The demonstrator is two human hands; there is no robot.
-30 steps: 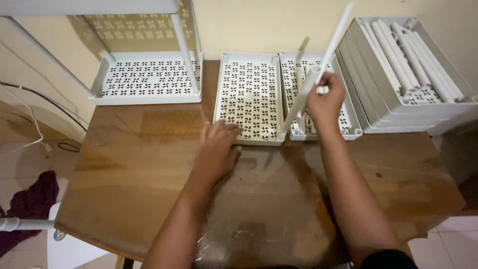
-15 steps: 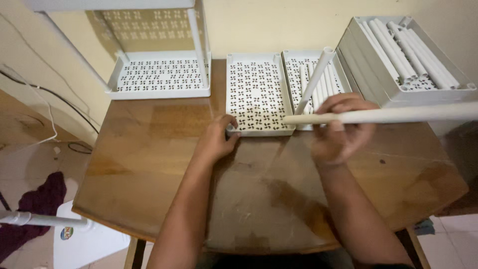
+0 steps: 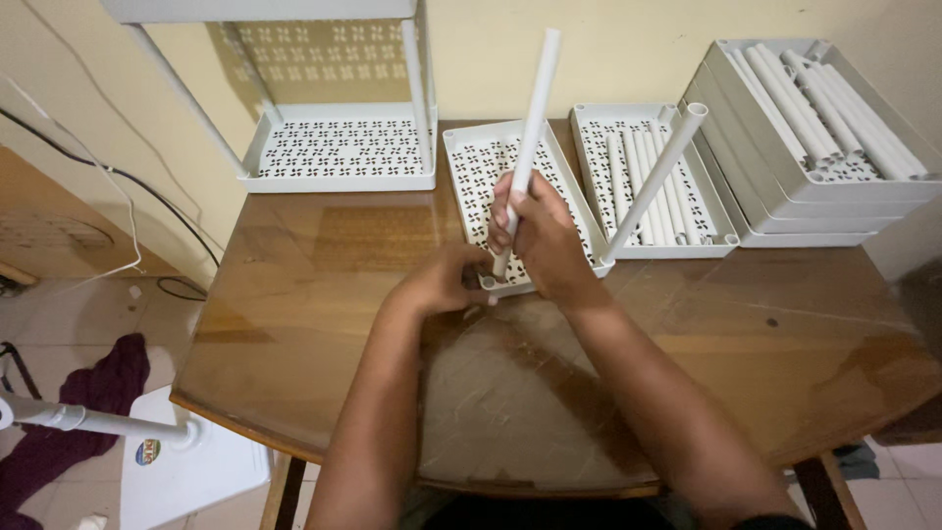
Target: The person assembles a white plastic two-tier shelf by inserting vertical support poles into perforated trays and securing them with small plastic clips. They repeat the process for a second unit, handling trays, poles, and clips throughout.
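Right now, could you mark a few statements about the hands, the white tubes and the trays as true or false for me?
1. The right hand grips a white tube held nearly upright. True.
2. The left hand rests on the floor. False: it is at the near corner of the perforated tray on the wooden table.
3. A second tube already stands at that tray's other near corner. True.
4. The tray with loose tubes lies left of the one being worked on. False: it lies to its right.
5. The assembled shelf rack stands at the table's far left. True.
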